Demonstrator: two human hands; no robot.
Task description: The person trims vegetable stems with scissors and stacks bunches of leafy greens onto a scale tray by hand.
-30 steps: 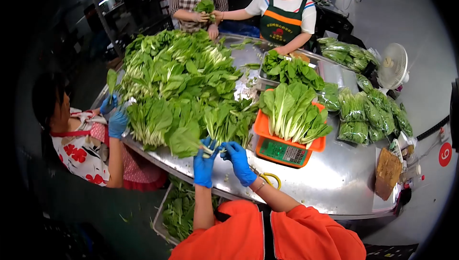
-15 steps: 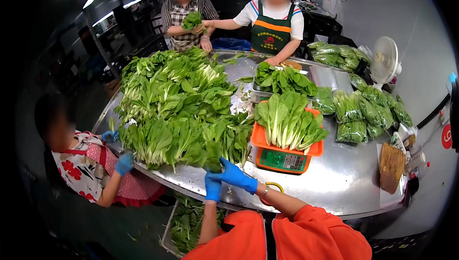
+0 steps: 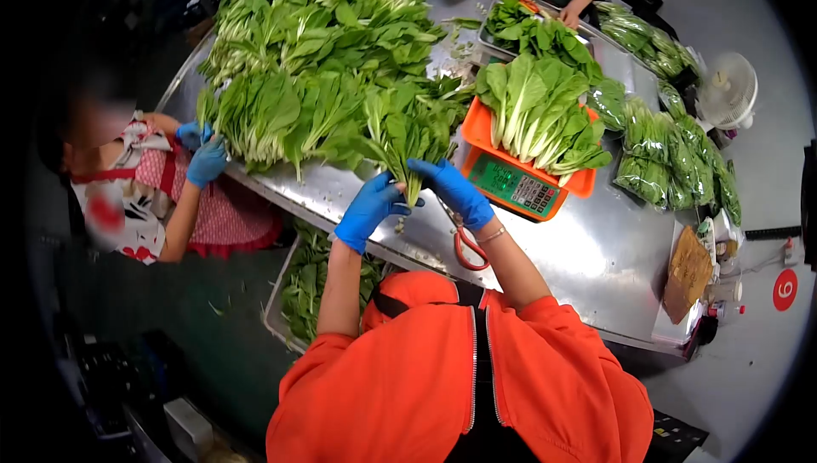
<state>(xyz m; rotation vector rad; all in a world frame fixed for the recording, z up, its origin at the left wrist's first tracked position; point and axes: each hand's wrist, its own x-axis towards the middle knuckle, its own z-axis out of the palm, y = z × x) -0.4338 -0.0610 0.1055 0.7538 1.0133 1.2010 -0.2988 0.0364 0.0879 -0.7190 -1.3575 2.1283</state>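
A bunch of leafy greens (image 3: 407, 135) with pale stems points towards me at the table's near edge. My left hand (image 3: 370, 209), in a blue glove, has its fingers closed around the stem ends. My right hand (image 3: 457, 194), gloved the same way, grips the bunch from the other side. Scissors with a red handle (image 3: 470, 250) lie just below my right hand, their blades partly hidden by it. Right of the hands, an orange scale (image 3: 521, 186) carries an orange tray (image 3: 478, 128) with leafy greens (image 3: 536, 110) in it.
A big heap of greens (image 3: 298, 46) covers the metal table's (image 3: 587, 246) left side. Bagged greens (image 3: 651, 157) and a fan (image 3: 728, 93) stand right. A co-worker's gloved hands (image 3: 204, 161) are at the left edge. A crate of leaves (image 3: 319, 284) sits below.
The view has tilted downward. My hands, close together before at a blurred leafy piece, are now farther apart around a bunch of greens. The co-worker's hands at left have come together.
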